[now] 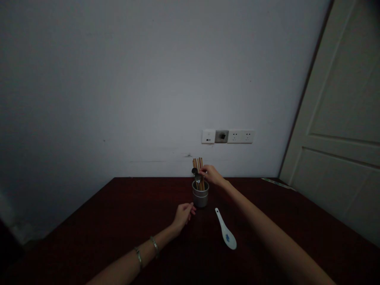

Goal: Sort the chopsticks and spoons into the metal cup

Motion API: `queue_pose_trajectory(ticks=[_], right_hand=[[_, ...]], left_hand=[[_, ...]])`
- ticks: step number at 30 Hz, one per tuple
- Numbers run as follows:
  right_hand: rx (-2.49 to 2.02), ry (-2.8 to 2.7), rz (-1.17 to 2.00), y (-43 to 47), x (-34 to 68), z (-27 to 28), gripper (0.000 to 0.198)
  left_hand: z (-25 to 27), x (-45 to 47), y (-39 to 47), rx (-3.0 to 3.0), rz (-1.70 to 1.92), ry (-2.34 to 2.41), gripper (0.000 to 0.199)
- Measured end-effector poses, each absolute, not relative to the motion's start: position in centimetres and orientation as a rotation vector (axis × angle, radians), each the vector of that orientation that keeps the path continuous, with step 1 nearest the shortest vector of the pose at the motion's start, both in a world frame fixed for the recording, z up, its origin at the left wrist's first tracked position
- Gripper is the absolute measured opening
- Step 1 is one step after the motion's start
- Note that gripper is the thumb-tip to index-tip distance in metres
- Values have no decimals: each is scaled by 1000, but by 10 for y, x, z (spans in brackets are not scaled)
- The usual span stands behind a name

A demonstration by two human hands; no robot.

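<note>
A grey metal cup (200, 198) stands upright on the table, holding several wooden chopsticks (198, 162) and two metal spoons with their bowls up. One spoon's dark bowl (194, 171) leans to the left. My right hand (211, 174) reaches over the cup's right side, its fingertips pinched at the shinier metal spoon (198, 178), in front of the chopsticks. Low beside the cup's left wall is my left hand (183, 215), its fingers loosely apart and holding nothing; whether they touch the cup is unclear. A white soup spoon (226, 230) with a blue mark lies nearer, right of the cup.
The dark red table (142, 206) ends at a pale wall (133, 99). Wall sockets (240, 136) and a switch (221, 136) sit above its back edge. At the back right lies a thin flat strip (278, 183), close to a white panelled door (341, 118).
</note>
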State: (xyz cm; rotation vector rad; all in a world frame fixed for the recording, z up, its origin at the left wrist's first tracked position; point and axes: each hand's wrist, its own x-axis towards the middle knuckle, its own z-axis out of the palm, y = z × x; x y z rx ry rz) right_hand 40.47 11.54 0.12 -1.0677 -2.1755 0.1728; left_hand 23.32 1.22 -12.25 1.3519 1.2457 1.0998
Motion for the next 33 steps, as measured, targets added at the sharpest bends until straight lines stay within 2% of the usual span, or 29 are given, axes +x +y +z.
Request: queue_pose_trajectory(ticks=[15,20,25,28,33], right_hand=[[-988,-2246,52,101,420,7,18],[-1000,-2145,64,86,446,6,22],[-1020,-2114,114,49,480,-8,23],[-1044,-2099,150,25,500,-19,23],[-1131,-2082,221,-6,532,-38,23]], left_hand=[[-117,238,-4,1579,1095,1298,32],[-98,245,-17,2296,895,1223,16],[-67,264,-24,3169,505,895,30],[-59,282,-22,3424,428,700,35],[-65,303,-16,3595,381,521,28]])
